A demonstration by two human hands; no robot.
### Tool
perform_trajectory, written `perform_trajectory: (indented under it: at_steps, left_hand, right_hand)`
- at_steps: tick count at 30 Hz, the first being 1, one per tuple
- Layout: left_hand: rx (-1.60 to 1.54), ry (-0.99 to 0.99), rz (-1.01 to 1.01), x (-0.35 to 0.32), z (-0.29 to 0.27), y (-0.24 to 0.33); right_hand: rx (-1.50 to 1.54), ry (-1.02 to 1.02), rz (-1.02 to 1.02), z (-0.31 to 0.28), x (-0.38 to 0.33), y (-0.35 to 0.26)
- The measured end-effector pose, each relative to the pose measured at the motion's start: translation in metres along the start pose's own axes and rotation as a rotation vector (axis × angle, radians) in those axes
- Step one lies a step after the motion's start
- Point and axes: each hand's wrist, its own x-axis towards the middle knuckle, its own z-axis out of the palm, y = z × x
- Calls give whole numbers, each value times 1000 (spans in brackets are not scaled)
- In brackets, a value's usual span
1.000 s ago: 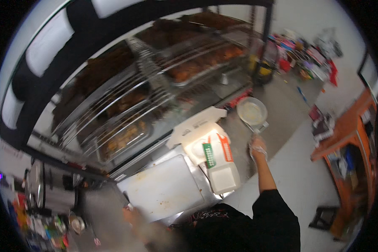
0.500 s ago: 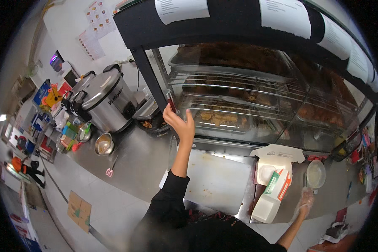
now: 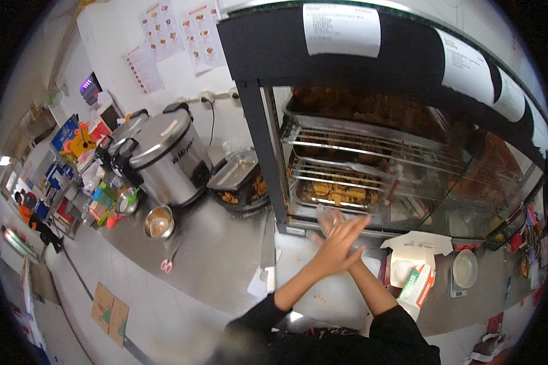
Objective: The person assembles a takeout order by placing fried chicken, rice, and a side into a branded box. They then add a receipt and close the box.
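My bare left hand point(image 3: 345, 246) crosses over my right hand point(image 3: 331, 221), its fingers stretched out and touching it. A clear plastic glove covers the right hand, whose fingers are blurred and partly hidden behind the left. Both hands are above a white cutting board point(image 3: 323, 292), in front of the glass display case point(image 3: 252, 121). Inside the case, trays of browned fried food point(image 3: 335, 193) sit on wire racks. The red door handle point(image 3: 392, 187) is partway along the front, and the left side stands uncovered. Right of my hands is an open white food carton point(image 3: 435, 241) beside a green-and-orange printed carton point(image 3: 418, 287).
A clear round bowl point(image 3: 465, 269) sits on a small scale point(image 3: 458, 293) at right. Left are a long metal blade point(image 3: 268, 240), pink-handled scissors point(image 3: 167, 264), a steel bowl point(image 3: 159, 221), a large steel cooker point(image 3: 170, 159) and a black pan with a tray point(image 3: 234, 176).
My left hand has left the door handle, which has moved right along the case. My right hand has come from beside the clear bowl to meet the left. The view has shifted.
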Motion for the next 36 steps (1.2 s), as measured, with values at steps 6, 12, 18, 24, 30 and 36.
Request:
perform_trajectory:
  at_steps: [6, 12, 18, 24, 30, 36]
  left_hand:
    - [-116, 180, -379, -120, -19, -7]
    - [-209, 486, -813, -242, -10, -26]
    - [-53, 390, -811, -259, -46, -50]
    - [29, 311, -632, -200, -59, -44]
    - [327, 162, -389, -218, -36, -59]
    - [54, 36, -420, -193, -22, -13]
  right_hand:
    - [-89, -464, 776, -41, 135, 6]
    - [-126, -312, 594, 63, 155, 57]
    - [-54, -116, 524, 81, 147, 83]
    - [16, -289, 607, 47, 143, 95]
    - [-34, -472, 594, 5, 134, 56]
    - [-11, -111, 443, 32, 119, 93]
